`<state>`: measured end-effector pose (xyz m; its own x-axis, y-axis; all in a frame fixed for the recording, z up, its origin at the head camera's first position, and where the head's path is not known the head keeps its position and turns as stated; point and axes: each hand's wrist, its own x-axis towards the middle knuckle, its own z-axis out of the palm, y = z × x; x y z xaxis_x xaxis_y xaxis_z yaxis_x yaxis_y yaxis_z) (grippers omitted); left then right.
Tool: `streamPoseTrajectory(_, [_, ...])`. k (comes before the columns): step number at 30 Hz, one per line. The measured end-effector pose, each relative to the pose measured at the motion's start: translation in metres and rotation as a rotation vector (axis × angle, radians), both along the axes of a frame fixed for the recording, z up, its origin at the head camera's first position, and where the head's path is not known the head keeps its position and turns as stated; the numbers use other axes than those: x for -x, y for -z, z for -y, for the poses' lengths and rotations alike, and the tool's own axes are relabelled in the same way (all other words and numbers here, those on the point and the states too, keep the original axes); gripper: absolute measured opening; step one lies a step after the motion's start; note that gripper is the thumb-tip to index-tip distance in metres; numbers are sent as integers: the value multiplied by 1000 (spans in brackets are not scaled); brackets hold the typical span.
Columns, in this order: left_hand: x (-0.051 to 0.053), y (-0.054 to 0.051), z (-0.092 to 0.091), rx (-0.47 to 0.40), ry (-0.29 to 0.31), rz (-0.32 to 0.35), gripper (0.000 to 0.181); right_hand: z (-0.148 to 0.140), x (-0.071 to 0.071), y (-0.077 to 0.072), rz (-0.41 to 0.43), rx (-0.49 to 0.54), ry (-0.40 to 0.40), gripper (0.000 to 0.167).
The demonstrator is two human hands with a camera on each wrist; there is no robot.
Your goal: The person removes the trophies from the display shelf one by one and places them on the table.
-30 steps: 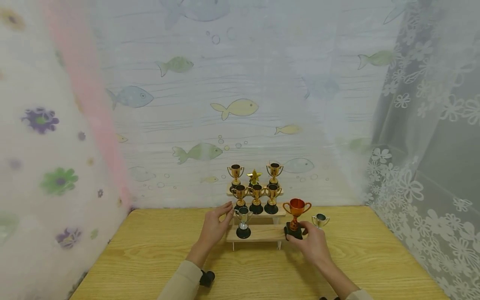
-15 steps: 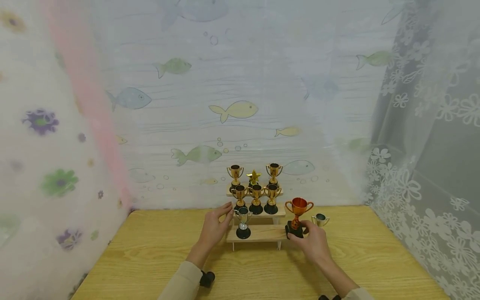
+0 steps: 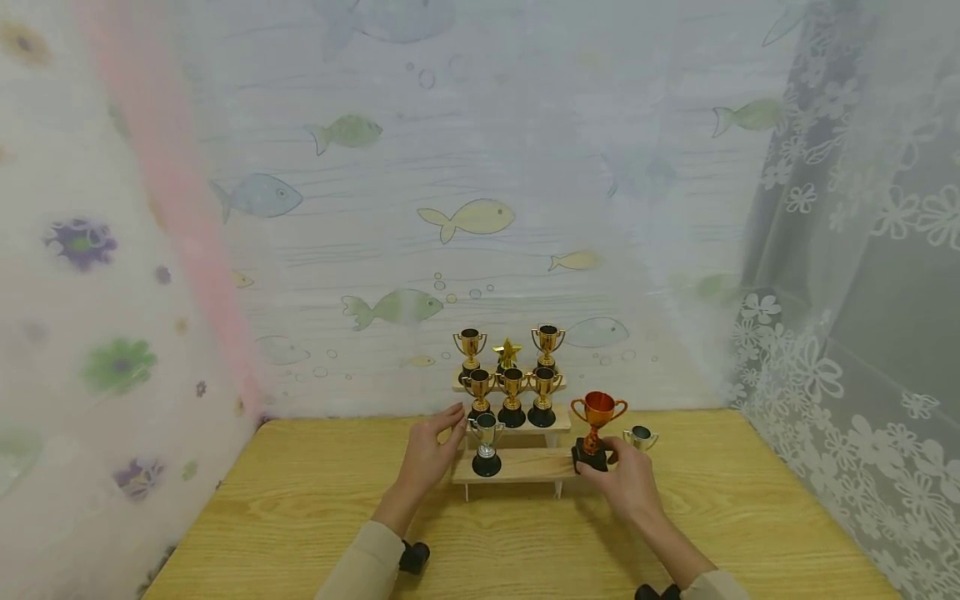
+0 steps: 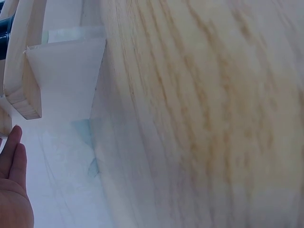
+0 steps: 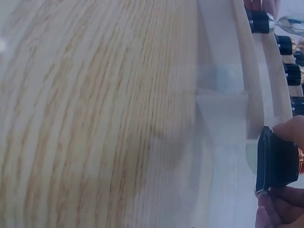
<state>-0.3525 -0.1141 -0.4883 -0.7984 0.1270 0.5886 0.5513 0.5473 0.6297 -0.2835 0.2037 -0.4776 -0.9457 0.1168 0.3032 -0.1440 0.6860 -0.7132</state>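
Note:
My right hand (image 3: 628, 482) grips an orange-red trophy cup (image 3: 598, 410) by its black square base (image 5: 279, 159), fingers on one side and thumb on the other. The trophy is upright beside the right end of the wooden stand's lowest step (image 3: 517, 467); whether it touches the step I cannot tell. At the stand's left side is my left hand (image 3: 430, 450), its straight fingers (image 4: 18, 161) at the ends of the steps. A silver trophy cup (image 3: 487, 442) stands on the lowest step's left part. Three gold trophy cups (image 3: 513, 392) line the middle step.
Two gold cups (image 3: 548, 343) and a gold star trophy (image 3: 507, 354) stand on the top step. Another silvery cup (image 3: 641, 437) is on the wooden table (image 3: 300, 517) behind my right hand. A fish-patterned curtain (image 3: 480, 167) hangs at the back.
The orange-red trophy has shifted slightly right and a little up in the view, held in my right hand. My left hand stays by the stand.

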Motion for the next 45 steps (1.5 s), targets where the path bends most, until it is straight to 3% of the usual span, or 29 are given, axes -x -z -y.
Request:
streamPoseTrajectory(17, [1,1,0,-1,3,7,31,-1,8,-2,5,-2,3,55])
streamPoseTrajectory(45, [1,1,0,-5,10,-5,31,-3,25,13,36,12,22,55])
